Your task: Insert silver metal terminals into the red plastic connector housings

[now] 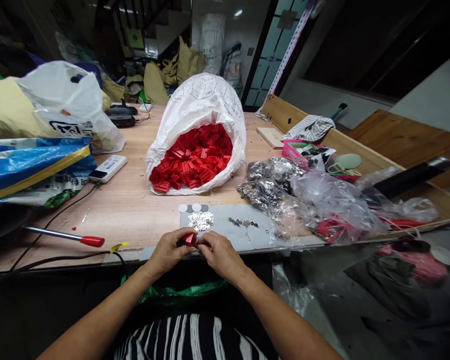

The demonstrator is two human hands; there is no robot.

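My left hand (171, 249) is closed around a small red plastic piece (189, 239) at the table's front edge. Pinched together at the right end of that piece are the fingers of my right hand (218, 254); whatever they hold is too small to make out. Just beyond my hands, a heap of small shiny silver metal pieces (201, 221) lies on a grey mat (225, 235). To its right is a short row of small dark metal parts (243, 222). Behind the mat, a white woven sack (206, 95) lies on its side, its mouth showing many similar red pieces (195, 157).
Clear plastic bags of metal parts (270, 180) crowd the right, beside a pink basket (296, 152). At left are a red-tipped lever (92, 241), a black cable (60, 212), a white power strip (108, 168) and a white plastic bag (71, 105). A wooden board edges the right.
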